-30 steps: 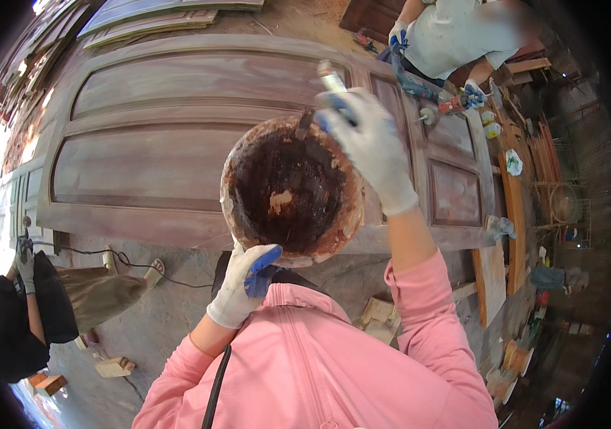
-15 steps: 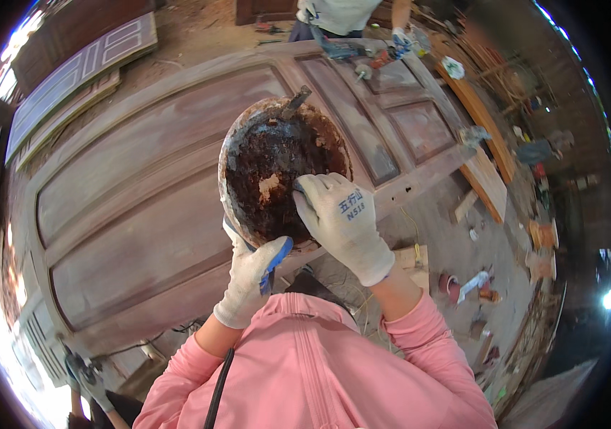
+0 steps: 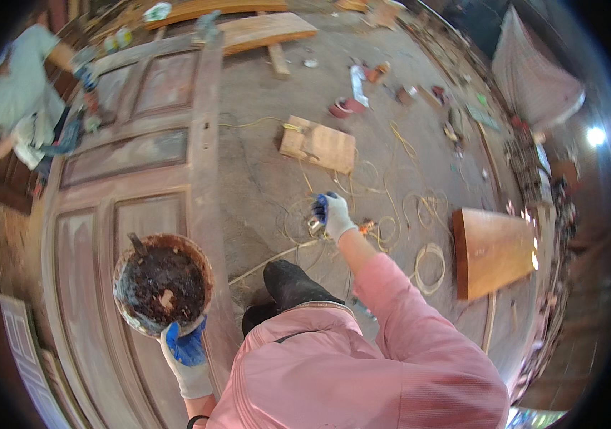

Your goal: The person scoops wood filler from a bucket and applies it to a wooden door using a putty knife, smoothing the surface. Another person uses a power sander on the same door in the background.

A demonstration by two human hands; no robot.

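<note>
My left hand (image 3: 185, 352), in a white and blue glove, grips the near rim of a round bowl (image 3: 162, 283) crusted with dark brown paste, with a stick standing in it. The bowl hangs over a large panelled wooden door (image 3: 130, 179) lying flat on the ground. My right hand (image 3: 332, 217), gloved the same way, is stretched out to the right over the concrete floor and is closed on a small tool that is partly hidden by the fingers.
Another person (image 3: 23, 107) crouches at the door's far end, working on it. Yellow cords (image 3: 391, 214) coil over the floor. A small wooden board (image 3: 318, 145), a brown curved panel (image 3: 491, 250) and planks (image 3: 262, 32) lie around. My dark shoe (image 3: 291, 286) stands by the door's edge.
The view has swung to the right. My right hand left the bowl and moved out over the floor, holding a small tool. My left hand still holds the bowl.
</note>
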